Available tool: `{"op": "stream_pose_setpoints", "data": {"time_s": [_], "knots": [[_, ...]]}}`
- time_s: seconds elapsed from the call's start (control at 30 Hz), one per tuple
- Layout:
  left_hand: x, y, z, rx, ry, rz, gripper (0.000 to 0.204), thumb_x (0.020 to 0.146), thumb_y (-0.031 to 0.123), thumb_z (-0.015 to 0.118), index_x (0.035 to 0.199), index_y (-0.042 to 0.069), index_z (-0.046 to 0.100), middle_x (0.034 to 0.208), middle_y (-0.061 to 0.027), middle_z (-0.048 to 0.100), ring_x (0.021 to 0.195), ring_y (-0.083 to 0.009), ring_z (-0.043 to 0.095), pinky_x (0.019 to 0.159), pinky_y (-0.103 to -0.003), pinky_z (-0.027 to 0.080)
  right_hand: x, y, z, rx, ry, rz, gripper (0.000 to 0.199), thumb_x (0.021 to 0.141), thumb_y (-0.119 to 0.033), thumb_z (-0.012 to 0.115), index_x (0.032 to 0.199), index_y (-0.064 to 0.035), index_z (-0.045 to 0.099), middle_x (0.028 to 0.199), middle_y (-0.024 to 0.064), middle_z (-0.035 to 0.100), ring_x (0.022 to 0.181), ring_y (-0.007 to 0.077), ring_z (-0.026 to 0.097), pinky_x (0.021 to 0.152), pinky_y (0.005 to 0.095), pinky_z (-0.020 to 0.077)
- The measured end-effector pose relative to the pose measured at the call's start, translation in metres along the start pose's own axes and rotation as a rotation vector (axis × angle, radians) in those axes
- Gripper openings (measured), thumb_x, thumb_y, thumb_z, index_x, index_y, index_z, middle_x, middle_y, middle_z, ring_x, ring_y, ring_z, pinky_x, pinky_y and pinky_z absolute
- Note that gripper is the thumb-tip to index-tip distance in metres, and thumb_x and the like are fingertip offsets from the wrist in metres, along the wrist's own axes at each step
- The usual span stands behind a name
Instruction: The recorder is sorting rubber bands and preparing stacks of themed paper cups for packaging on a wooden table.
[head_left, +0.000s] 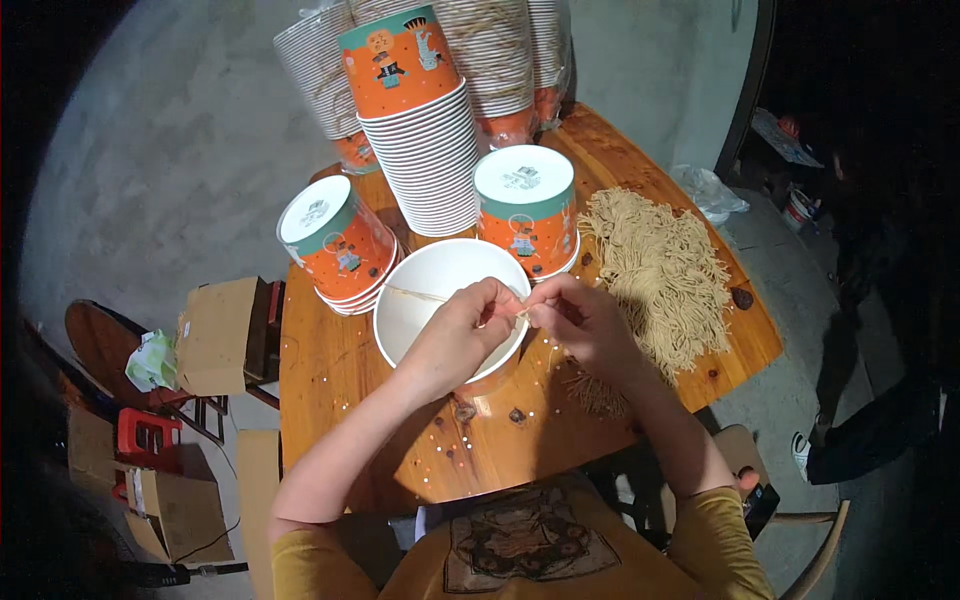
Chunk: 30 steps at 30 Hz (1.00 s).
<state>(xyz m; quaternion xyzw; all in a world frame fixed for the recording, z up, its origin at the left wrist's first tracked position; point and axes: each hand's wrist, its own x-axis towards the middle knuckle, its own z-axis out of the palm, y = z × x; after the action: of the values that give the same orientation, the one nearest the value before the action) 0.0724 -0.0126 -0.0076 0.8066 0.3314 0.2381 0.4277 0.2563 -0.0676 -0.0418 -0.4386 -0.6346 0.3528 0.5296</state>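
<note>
Above the right part of a white paper bucket (pixel 440 262), standing mouth up on the table, my two hands meet fingertip to fingertip. My left hand (pixel 455 330) is closed in a pinch on a thin beige cord (pixel 415 293), which runs left from it across the bucket's opening to the rim. Thumb and forefinger of my right hand (pixel 590 325) pinch the same cord close by; the fingers hide most of what is between them. A big heap of beige cords (pixel 660 280) lies to the right of my right hand, with darker strands (pixel 597 394) below it.
Upside-down orange and green paper buckets (pixel 340 240) (pixel 527 220) flank a tall bucket stack (pixel 420 150); more wrapped stacks (pixel 485 60) stand behind. Small white beads (pixel 450 452) dot the wooden table (pixel 540 445). Cardboard boxes (pixel 222 335) and a red stool (pixel 148 438) are left.
</note>
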Motion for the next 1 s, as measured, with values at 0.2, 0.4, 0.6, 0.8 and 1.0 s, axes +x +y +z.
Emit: {"op": "stream_pose_setpoints", "data": {"time_s": [0.2, 0.4, 0.6, 0.8, 1.0], "knots": [[-0.001, 0.003, 0.001, -0.036, 0.044, -0.043, 0.012, 0.087, 0.01, 0.055, 0.09, -0.001, 0.059, 0.077, -0.0069, 0.061, 0.071, -0.0124, 0.053, 0.069, -0.027, 0.044, 0.001, 0.004, 0.0, 0.017, 0.03, -0.083, 0.007, 0.09, -0.01, 0.058, 0.095, -0.0048, 0.058, 0.072, -0.0058, 0.05, 0.064, 0.0015, 0.043, 0.057, 0.0188, 0.0367], [0.0, 0.001, 0.001, -0.11, 0.025, -0.119, 0.013, 0.088, 0.01, 0.055, 0.092, -0.002, 0.058, 0.08, -0.0035, 0.06, 0.072, -0.0095, 0.052, 0.069, -0.025, 0.044, -0.003, 0.009, -0.002, -0.009, 0.046, -0.065, 0.006, 0.089, -0.011, 0.058, 0.092, -0.0054, 0.056, 0.07, -0.0011, 0.052, 0.061, 0.0059, 0.047, 0.057, 0.0232, 0.0413], [-0.001, 0.004, 0.004, -0.098, 0.034, -0.138, 0.013, 0.088, 0.011, 0.055, 0.094, -0.001, 0.058, 0.081, -0.0028, 0.059, 0.074, -0.009, 0.051, 0.071, -0.025, 0.044, -0.003, 0.001, -0.007, -0.12, 0.033, -0.091, 0.009, 0.087, -0.013, 0.06, 0.091, -0.0058, 0.057, 0.073, 0.003, 0.052, 0.063, 0.0107, 0.049, 0.059, 0.0259, 0.0423], [-0.004, 0.006, 0.005, -0.032, 0.083, -0.108, 0.015, 0.087, 0.011, 0.056, 0.095, -0.002, 0.058, 0.083, -0.0097, 0.061, 0.081, -0.0177, 0.057, 0.076, -0.03, 0.045, 0.002, -0.012, -0.003, -0.428, 0.014, -0.295, 0.014, 0.084, -0.016, 0.065, 0.092, -0.0072, 0.057, 0.075, 0.0087, 0.052, 0.066, 0.0229, 0.056, 0.059, 0.0349, 0.0453], [-0.007, 0.013, 0.014, 0.224, 0.249, 0.064, 0.012, 0.085, 0.01, 0.058, 0.087, -0.002, 0.057, 0.084, -0.017, 0.059, 0.09, -0.0332, 0.054, 0.079, -0.041, 0.044, 0.003, -0.001, 0.0, -0.633, 0.096, -0.421, 0.02, 0.079, -0.014, 0.068, 0.089, -0.0075, 0.052, 0.078, 0.0105, 0.05, 0.07, 0.0283, 0.057, 0.06, 0.0391, 0.047]]}}
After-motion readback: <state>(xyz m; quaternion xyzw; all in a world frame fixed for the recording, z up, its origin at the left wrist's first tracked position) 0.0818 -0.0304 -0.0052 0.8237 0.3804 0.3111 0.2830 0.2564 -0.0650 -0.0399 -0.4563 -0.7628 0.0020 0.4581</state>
